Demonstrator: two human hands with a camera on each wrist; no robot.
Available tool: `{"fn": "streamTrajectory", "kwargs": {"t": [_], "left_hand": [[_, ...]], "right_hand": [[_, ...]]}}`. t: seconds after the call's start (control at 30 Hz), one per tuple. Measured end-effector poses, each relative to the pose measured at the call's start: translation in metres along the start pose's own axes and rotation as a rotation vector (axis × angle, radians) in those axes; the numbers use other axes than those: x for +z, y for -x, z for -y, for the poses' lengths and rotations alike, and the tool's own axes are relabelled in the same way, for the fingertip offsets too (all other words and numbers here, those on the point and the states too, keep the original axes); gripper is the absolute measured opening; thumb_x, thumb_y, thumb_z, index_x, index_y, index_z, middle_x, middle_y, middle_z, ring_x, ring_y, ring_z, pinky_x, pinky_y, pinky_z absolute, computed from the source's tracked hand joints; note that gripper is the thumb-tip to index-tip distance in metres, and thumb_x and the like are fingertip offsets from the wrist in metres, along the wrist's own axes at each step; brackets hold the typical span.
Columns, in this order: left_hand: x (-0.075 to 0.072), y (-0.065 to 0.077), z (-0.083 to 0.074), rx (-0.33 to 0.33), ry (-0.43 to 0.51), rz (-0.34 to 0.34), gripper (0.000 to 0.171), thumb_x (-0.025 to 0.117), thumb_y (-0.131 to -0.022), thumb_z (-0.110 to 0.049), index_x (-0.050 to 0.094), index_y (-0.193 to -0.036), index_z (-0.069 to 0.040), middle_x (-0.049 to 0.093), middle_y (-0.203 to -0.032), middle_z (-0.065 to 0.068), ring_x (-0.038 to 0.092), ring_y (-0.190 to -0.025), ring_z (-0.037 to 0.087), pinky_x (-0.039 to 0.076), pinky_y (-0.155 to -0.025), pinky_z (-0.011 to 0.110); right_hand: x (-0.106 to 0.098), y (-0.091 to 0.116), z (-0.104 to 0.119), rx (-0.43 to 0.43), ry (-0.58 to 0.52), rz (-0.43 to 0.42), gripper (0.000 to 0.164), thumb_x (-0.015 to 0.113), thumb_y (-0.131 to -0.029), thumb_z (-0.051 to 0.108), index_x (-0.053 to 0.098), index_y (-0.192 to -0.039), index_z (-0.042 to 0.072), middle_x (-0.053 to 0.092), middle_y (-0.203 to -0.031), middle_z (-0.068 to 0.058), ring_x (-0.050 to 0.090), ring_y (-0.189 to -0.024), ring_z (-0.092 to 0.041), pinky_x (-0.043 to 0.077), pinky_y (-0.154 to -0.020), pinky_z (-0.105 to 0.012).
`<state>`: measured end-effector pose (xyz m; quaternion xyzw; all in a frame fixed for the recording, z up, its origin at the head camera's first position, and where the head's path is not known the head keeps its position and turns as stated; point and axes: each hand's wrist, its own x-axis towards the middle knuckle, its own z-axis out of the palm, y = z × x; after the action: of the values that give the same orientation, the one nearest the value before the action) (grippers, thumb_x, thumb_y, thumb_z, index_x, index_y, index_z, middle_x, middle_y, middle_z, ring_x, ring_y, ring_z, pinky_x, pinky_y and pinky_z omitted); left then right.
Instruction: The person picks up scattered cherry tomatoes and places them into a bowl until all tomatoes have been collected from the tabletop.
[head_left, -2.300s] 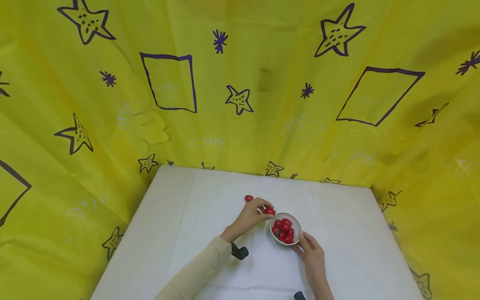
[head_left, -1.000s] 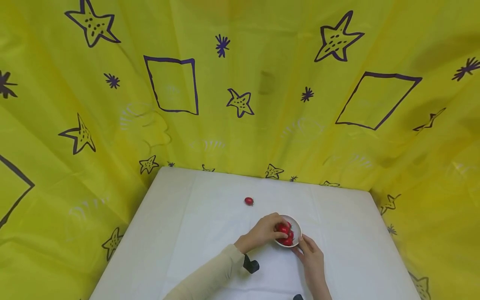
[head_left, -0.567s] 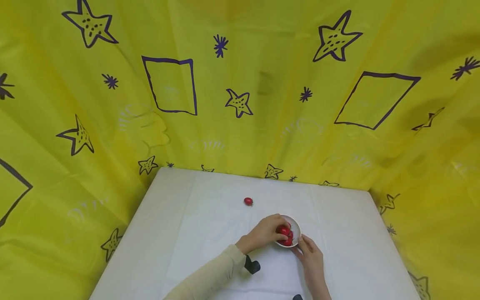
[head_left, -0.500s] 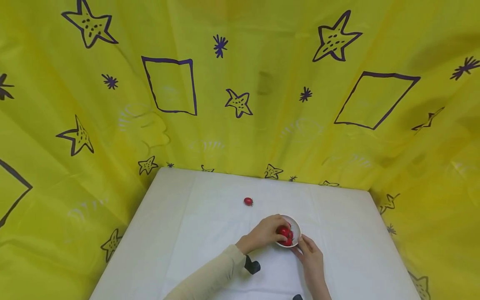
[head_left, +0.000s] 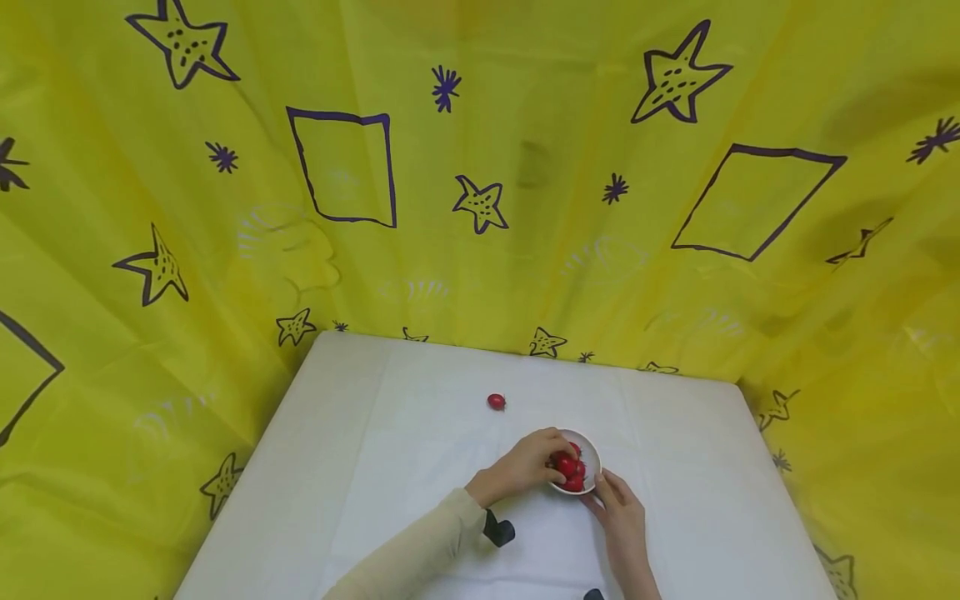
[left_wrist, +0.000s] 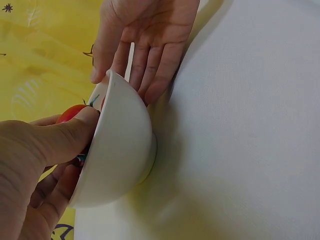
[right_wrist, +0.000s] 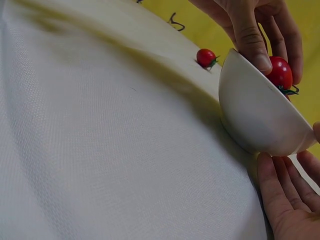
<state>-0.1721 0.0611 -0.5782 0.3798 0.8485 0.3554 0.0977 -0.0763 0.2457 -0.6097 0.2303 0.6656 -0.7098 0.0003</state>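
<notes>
A small white bowl (head_left: 592,455) with several red cherry tomatoes (head_left: 575,483) in it is in the middle of the head view. My right hand (head_left: 624,515) grips its right side, thumb at the rim and fingers beneath. From the left, my left hand (head_left: 525,463) reaches over the opposite rim. Its thumb and fingers pinch a cherry tomato (right_wrist: 281,73) with a green stem, at the bowl's mouth in the right wrist view. Seen from the left wrist, the outer wall of the bowl (left_wrist: 120,145) is tilted and hides most of the inside.
One loose cherry tomato (head_left: 496,402) lies on the white table (head_left: 420,400), behind and left of the bowl. A yellow curtain (head_left: 480,275) with drawn stars and squares surrounds the table's far side and both flanks. Black wrist straps (head_left: 498,530) hang below the hands.
From left of the bowl, my left hand has brought a tomato rightward over it. Lately it has shifted only slightly. The right hand keeps its hold, and the loose tomato stays put.
</notes>
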Motion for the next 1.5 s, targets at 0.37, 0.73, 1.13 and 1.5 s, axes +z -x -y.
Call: {"fn": "streamTrajectory", "kwargs": {"t": [0.37,0.73,1.13,1.5], "left_hand": [[-0.008,0.004,0.003,0.023,-0.023,-0.045,0.03,0.08,-0.092,-0.018,0.072,-0.12,-0.017,0.065,-0.116,-0.002,0.058,-0.105,0.004,0.05,-0.094,0.013],[-0.017,0.005,0.011,-0.039,0.04,-0.058,0.031,0.08,-0.092,-0.015,0.072,-0.122,-0.013,0.066,-0.116,0.0,0.06,-0.101,0.008,0.051,-0.09,0.015],[-0.037,0.01,0.033,-0.099,0.035,-0.14,0.03,0.076,-0.096,-0.017,0.07,-0.125,-0.013,0.069,-0.118,0.004,0.064,-0.104,0.016,0.054,-0.09,0.02],[-0.05,0.017,0.053,-0.161,-0.158,-0.379,0.032,0.074,-0.097,-0.013,0.067,-0.128,-0.014,0.07,-0.117,0.006,0.062,-0.104,0.02,0.056,-0.092,0.034]], "right_hand": [[-0.001,0.0,-0.002,0.001,0.007,0.003,0.061,0.055,-0.109,0.034,0.041,-0.152,-0.006,0.044,-0.157,-0.027,0.065,-0.1,0.011,0.058,-0.095,-0.021],[-0.001,-0.003,-0.005,0.021,0.023,0.001,0.061,0.053,-0.11,0.035,0.039,-0.154,-0.005,0.04,-0.161,-0.028,0.062,-0.098,0.015,0.058,-0.096,-0.021],[0.0,-0.004,-0.002,0.011,0.014,-0.004,0.062,0.055,-0.109,0.036,0.04,-0.153,-0.005,0.04,-0.16,-0.029,0.062,-0.097,0.014,0.058,-0.096,-0.021],[-0.002,-0.002,-0.003,0.006,0.021,0.008,0.06,0.054,-0.11,0.033,0.039,-0.153,-0.005,0.04,-0.16,-0.03,0.064,-0.097,0.013,0.057,-0.097,-0.021]]}}
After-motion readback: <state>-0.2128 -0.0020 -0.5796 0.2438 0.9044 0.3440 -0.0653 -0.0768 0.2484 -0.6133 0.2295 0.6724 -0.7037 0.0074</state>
